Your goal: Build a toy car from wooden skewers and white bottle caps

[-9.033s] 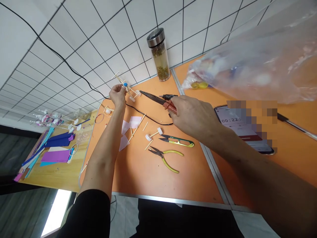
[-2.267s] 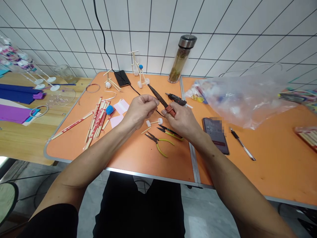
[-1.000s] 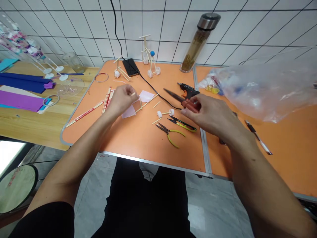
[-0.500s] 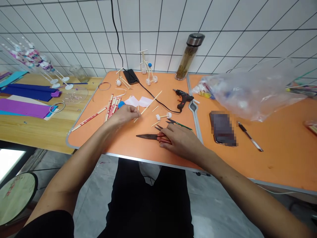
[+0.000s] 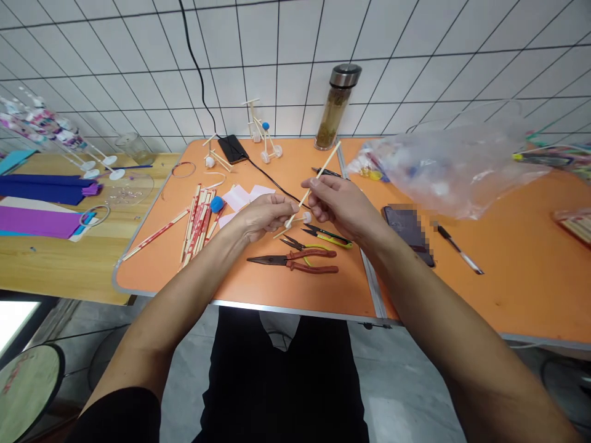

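Note:
My left hand (image 5: 265, 216) is closed, its fingertips pinching a thin pale wooden stick (image 5: 329, 161) near the lower end. My right hand (image 5: 339, 203) grips the same stick higher up, so it slants up and to the right over the table. Under the hands, a small stick axle with a white wheel (image 5: 307, 217) is partly hidden. Just in front lie red-handled long-nose pliers (image 5: 290, 261), smaller yellow-handled pliers (image 5: 295, 244) and yellow-handled snips (image 5: 330, 236). The glue gun (image 5: 327, 173) is mostly covered by my right hand.
Red-wrapped chopsticks (image 5: 199, 224), a blue pompom (image 5: 217, 204) and pale paper pieces (image 5: 236, 197) lie left. Small stick models (image 5: 265, 144) and a tea bottle (image 5: 337, 107) stand behind. Rightward are a phone (image 5: 409, 234), a pen (image 5: 459, 249) and a plastic bag (image 5: 443, 172).
My right hand has let go of the red-handled pliers and moved up to the wooden stick. My left hand has brought the stick rightward, off the table. The view has shifted slightly.

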The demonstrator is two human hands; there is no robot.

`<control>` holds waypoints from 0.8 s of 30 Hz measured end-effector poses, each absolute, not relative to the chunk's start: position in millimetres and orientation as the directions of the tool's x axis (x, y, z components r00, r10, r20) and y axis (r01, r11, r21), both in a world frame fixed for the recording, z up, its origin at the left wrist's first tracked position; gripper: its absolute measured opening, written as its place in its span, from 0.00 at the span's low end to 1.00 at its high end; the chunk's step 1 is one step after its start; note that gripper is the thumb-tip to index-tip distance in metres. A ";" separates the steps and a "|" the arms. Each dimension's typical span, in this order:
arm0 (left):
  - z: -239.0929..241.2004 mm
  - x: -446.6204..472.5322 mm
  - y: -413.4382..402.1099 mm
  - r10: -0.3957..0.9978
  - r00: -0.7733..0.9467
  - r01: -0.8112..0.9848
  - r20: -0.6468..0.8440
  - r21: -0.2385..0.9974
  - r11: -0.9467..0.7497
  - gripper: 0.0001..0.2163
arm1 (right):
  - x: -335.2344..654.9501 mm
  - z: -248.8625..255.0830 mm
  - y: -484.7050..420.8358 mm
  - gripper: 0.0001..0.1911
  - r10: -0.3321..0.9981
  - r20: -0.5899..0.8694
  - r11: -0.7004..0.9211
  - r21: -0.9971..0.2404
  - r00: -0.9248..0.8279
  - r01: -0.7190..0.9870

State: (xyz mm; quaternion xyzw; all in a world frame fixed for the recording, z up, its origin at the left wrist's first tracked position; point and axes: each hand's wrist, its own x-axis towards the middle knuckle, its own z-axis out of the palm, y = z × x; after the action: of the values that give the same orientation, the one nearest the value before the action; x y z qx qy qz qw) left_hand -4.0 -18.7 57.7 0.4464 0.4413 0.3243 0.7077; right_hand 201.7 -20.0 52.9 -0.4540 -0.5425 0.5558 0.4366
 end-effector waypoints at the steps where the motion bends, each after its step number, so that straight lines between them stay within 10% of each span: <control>1: 56.3 -2.4 -18.2 0.849 0.394 -0.064 -0.351 0.912 0.406 0.12 | 198.9 50.9 -14.2 0.28 0.977 -0.018 -0.030 -0.998 -0.210 -0.056; 10: 37.5 -11.6 -9.4 0.862 0.343 -0.349 -0.374 0.801 0.486 0.08 | 209.4 49.4 -13.7 0.25 0.984 0.077 0.051 -0.986 -0.162 -0.157; 24: 20.5 2.3 -17.5 0.903 0.399 -0.238 -0.157 0.934 0.268 0.13 | 185.1 41.0 -21.3 0.10 0.992 -0.064 -0.056 -0.995 -0.107 0.083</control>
State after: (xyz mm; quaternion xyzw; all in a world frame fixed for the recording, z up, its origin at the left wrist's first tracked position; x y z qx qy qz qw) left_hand 2.3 -17.5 20.5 0.4498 0.3698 0.4047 0.7051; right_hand 185.1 -21.3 41.0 -0.5061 -0.5311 0.5212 0.4361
